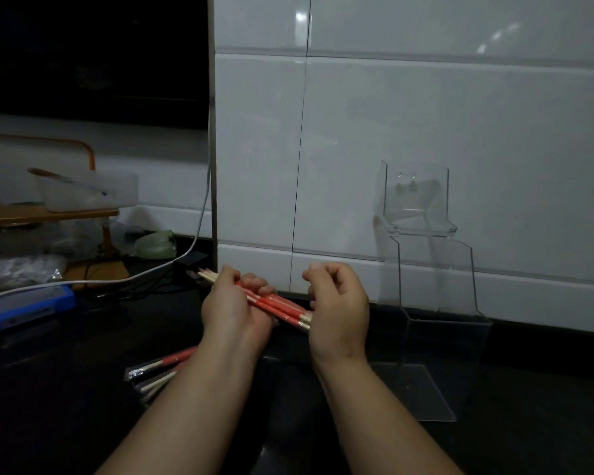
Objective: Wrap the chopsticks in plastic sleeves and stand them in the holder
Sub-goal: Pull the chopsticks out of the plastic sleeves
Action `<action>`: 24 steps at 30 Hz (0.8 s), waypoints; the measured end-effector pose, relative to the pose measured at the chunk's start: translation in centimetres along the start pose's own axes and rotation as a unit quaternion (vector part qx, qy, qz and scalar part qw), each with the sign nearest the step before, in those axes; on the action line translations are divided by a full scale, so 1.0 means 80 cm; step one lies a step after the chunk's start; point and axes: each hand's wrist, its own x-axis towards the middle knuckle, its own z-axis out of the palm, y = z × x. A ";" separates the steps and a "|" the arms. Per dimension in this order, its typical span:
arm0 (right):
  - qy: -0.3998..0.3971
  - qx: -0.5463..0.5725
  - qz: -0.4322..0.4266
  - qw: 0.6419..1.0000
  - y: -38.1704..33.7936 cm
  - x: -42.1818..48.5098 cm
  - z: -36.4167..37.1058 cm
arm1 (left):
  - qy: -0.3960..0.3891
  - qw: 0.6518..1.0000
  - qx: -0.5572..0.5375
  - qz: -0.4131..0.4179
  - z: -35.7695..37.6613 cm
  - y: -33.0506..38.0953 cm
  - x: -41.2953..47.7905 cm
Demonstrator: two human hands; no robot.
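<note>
My left hand (232, 305) grips a bundle of chopsticks (282, 305) with red middles and pale ends, held slanting above the dark counter. Their pale tips stick out past the hand toward the upper left. My right hand (336, 303) is at the bundle's lower right end with fingers curled; whether it pinches a chopstick or a clear sleeve I cannot tell. More chopsticks (162, 370), some in a plastic sleeve, lie on the counter under my left forearm. A clear acrylic holder (436, 303) stands empty to the right, against the tiled wall.
A white cable (199, 221) runs down from the wall to a blue box (24, 308) at the left. Behind it stand a wooden rack (48, 210) with plastic tubs and bags. A white tiled wall (426, 132) closes off the back.
</note>
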 end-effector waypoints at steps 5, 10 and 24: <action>0.010 0.024 0.010 1.000 0.003 -0.002 0.005 | -0.040 0.999 0.033 0.006 0.003 -0.013 -0.005; 0.018 0.030 0.024 0.999 0.002 -0.001 0.002 | -0.064 0.991 0.111 0.032 0.006 -0.031 -0.017; -0.037 -0.014 0.068 0.997 -0.014 0.020 -0.017 | -0.183 0.893 0.405 -0.064 -0.002 0.004 -0.032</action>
